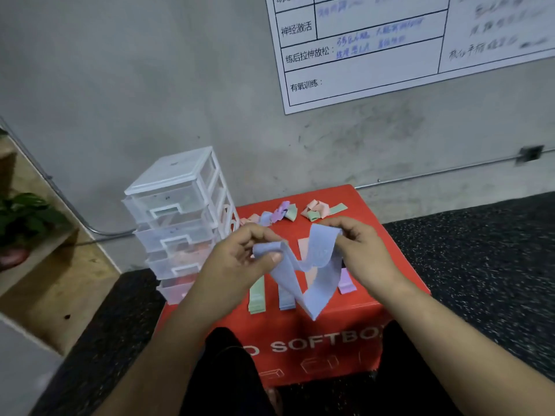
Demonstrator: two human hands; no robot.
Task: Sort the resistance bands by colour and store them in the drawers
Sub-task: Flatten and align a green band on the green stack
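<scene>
Head view: the blue band [319,256] hangs over the red box [345,325], its length running left to right between two closed grips (left hand [237,259] pinching a folded end, right hand [360,253] apparently the other), with the drawers [177,211] nearer the left hand.

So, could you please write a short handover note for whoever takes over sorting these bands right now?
The left hand and right hand each pinch the blue band, held above the red box.
Done: folded green band, folded blue band and folded purple band lie on its near side.
Left: tangled bands at the far edge, then storing all in the drawer unit; its contents are unclear.
</scene>
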